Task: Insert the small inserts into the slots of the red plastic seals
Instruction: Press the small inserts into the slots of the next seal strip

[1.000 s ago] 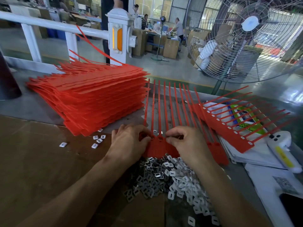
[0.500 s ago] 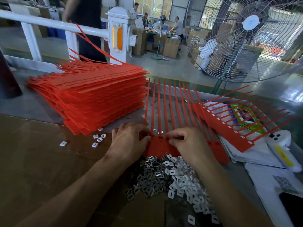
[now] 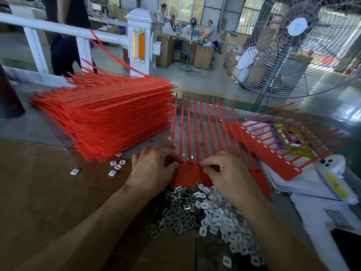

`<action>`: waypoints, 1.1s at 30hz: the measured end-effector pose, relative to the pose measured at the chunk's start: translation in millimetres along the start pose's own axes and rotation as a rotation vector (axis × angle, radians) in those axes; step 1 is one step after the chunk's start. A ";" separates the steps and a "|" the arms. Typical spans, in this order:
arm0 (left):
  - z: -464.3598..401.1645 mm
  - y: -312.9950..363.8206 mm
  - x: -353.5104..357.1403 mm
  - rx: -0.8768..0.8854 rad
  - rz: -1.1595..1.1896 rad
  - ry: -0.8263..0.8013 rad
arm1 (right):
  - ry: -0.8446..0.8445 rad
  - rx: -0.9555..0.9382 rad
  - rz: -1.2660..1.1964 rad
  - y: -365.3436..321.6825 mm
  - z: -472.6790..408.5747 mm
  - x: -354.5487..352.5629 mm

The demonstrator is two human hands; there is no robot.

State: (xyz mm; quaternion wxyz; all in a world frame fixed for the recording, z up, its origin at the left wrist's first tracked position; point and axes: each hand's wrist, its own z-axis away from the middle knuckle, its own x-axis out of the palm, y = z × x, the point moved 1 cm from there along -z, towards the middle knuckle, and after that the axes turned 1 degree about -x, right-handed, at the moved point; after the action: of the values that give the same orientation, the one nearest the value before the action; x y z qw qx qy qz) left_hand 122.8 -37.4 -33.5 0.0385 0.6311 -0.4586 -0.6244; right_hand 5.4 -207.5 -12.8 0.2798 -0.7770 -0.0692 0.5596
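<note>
Red seal strip (image 3: pixel 190 176) lies flat on the bench just beyond a heap of small inserts (image 3: pixel 205 212), its tails pointing away from me. My left hand (image 3: pixel 154 169) presses curled fingers on its left end; my right hand (image 3: pixel 226 173) pinches at a slot, its contents hidden. A tall seal stack (image 3: pixel 117 118) sits to the left.

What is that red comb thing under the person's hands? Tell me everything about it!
It is a flat sheet of red plastic seals joined side by side, lying on the table. Its solid band sits nearest the person, and long thin tails fan away like comb teeth. Small slots run along the band. The left hand and right hand both rest on it, fingertips at the slots. The pile of small grey and white inserts touches its near edge.
</note>
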 end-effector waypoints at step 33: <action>-0.6 0.5 -1.2 0.001 -0.017 0.000 | -0.321 -0.175 -0.054 -31.6 10.9 11.1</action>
State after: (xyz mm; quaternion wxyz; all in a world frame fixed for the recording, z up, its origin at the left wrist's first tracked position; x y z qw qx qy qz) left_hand 123.3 -37.3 -32.2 0.0331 0.6349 -0.4535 -0.6246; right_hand 6.0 -172.6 -8.2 0.2115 -0.6971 -0.1824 0.6603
